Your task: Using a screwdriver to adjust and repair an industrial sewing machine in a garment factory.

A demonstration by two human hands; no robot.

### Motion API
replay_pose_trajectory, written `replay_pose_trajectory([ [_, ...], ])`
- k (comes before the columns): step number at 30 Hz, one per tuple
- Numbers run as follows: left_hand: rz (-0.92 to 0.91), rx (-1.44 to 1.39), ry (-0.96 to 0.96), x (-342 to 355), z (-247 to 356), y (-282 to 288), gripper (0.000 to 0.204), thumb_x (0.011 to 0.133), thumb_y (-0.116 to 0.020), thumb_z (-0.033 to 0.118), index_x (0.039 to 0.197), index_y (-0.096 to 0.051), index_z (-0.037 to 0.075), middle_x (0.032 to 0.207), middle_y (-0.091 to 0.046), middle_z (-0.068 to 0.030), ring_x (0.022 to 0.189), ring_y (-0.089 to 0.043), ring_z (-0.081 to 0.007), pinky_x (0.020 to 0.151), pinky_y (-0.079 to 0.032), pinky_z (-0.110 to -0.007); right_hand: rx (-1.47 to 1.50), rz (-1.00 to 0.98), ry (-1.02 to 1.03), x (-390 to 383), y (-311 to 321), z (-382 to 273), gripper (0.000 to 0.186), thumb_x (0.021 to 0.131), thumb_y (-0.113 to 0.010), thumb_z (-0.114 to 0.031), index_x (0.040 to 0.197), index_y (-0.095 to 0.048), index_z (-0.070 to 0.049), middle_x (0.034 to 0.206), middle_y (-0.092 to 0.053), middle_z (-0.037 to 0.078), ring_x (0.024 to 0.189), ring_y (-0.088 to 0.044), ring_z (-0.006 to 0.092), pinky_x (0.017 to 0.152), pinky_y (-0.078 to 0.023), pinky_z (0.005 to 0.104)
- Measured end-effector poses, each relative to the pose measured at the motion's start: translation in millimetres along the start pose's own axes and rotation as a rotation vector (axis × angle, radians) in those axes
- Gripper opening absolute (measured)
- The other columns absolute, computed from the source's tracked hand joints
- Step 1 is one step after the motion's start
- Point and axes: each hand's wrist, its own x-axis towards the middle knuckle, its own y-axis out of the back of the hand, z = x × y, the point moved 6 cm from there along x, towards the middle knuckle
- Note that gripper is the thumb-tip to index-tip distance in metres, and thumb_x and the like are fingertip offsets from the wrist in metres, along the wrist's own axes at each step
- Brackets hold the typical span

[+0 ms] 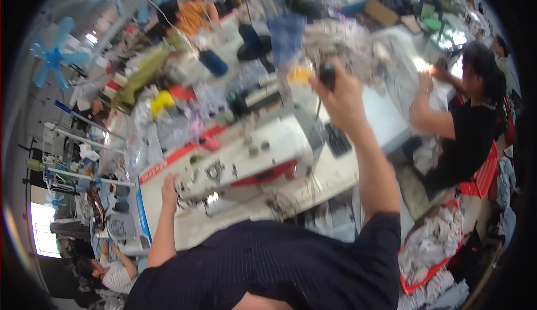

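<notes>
A white sewing machine (246, 156) with a red stripe stands on a pale worktable (327, 184) in front of me. My left hand (169, 192) is at the left end of the machine head, beside the needle area. Its fingers point upward and look stretched out, though they are small and blurred. Raised above the machine's right end, my right hand (344, 100) closes around a small black rounded object (327, 76), whose kind I cannot make out. Just left of that object is a yellow spool-like thing (300, 75), blurred.
Past the machine lie heaped fabrics, plastic bags (159, 125) and a dark blue thread cone (212, 62). A co-worker in black (467, 136) works at the right, near a red basket of cloth (428, 254). Another person in orange (193, 18) is at the far side. A blue fan (54, 55) hangs left.
</notes>
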Motion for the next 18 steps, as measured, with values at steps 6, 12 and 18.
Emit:
replay_pose_trajectory([
  [6, -0.037, -0.010, -0.033, -0.2, 38.9, -10.3, 0.046, 0.103, -0.037, 0.031, 0.110, -0.065, -0.004, 0.110, -0.062, -0.0128, 0.109, -0.054, -0.0238, 0.100, -0.037, -0.033, 0.052, -0.039, 0.037, -4.8, 5.0, -0.1, 0.023, 0.088, -0.067, -0.021, 0.090, -0.053, -0.003, 0.062, -0.055, 0.015, 0.054, -0.051, 0.0317, 0.054, -0.044, 0.0374],
  [12, -0.036, -0.019, -0.029, -8.6, 48.2, -12.4, 0.039, 0.101, -0.038, 0.026, 0.111, -0.065, -0.001, 0.105, -0.061, -0.0090, 0.100, -0.055, -0.0193, 0.093, -0.040, -0.030, 0.194, -0.026, -0.019, -24.3, 7.6, 2.7, 0.015, 0.087, -0.068, -0.012, 0.091, -0.056, -0.003, 0.065, -0.058, 0.005, 0.056, -0.053, 0.0116, 0.055, -0.045, 0.0276],
  [18, -0.032, -0.046, -0.012, -11.1, 43.6, -8.9, 0.036, 0.101, -0.039, 0.023, 0.111, -0.065, -0.001, 0.106, -0.063, -0.0092, 0.100, -0.058, -0.0189, 0.093, -0.042, -0.029, 0.259, 0.093, -0.043, -60.5, 21.5, -1.5, 0.014, 0.086, -0.067, 0.000, 0.093, -0.056, -0.001, 0.077, -0.067, 0.005, 0.069, -0.061, 0.0072, 0.064, -0.049, 0.0222],
])
